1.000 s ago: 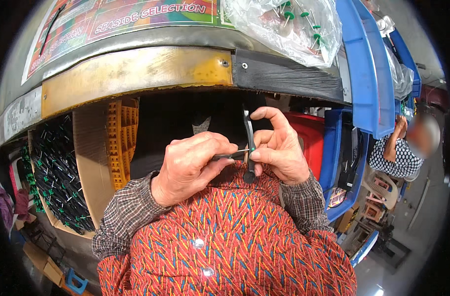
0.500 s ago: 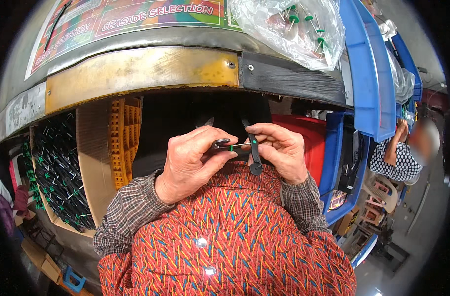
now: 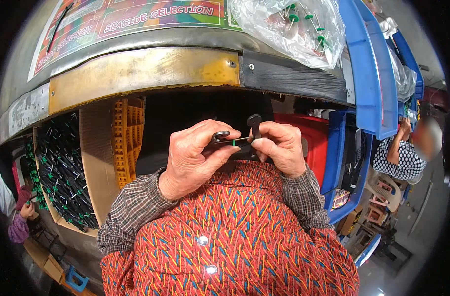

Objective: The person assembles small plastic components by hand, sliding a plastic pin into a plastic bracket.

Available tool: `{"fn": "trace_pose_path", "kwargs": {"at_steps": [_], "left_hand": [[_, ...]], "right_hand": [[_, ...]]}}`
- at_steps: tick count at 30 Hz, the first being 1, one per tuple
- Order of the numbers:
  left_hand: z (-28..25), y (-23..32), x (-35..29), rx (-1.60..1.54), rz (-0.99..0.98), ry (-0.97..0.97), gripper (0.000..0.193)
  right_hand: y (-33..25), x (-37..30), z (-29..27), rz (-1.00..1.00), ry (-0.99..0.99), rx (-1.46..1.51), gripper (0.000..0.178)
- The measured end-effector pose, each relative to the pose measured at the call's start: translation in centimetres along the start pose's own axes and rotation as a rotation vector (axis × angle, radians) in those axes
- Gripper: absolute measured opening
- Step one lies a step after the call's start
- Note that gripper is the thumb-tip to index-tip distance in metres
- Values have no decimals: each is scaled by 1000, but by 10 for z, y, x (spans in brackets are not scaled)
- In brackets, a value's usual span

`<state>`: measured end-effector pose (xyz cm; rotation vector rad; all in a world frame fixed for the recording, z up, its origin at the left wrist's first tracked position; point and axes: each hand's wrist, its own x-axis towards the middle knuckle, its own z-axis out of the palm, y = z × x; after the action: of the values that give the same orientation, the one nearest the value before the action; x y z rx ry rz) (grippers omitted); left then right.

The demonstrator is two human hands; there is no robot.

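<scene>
In front of my lap, my left hand pinches a black plastic piece with a rounded end. A thin metal pin with a green collar sticks out of that grip toward the right. My right hand is closed on a flat black strip, its round end pointing up. The pin's tip meets the strip close to my right fingertips; whether it passes through is hidden. Both hands are close together.
A worn-edged table lies ahead, bearing a clear bag of green-headed pins. To the left, a cardboard box holds many black pieces with pins. Blue bins, a red surface and a co-worker are on the right.
The black strip in my right hand has turned, its round end swinging from below to above. My left hand keeps its grip. A person's hand and purple sleeve have appeared at far left.
</scene>
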<state>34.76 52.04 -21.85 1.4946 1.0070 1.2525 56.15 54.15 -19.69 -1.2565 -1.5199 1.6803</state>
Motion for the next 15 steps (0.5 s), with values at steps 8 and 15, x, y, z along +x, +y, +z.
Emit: {"fn": "trace_pose_path", "kwargs": {"at_steps": [8, 15], "left_hand": [[-2, 7, -5, -305, -313, -33, 28], [-8, 9, -6, -497, -510, -135, 28]], "right_hand": [[-2, 3, 8, -19, 68, -31, 13], [-3, 6, 7, -39, 23, 63, 13]]}}
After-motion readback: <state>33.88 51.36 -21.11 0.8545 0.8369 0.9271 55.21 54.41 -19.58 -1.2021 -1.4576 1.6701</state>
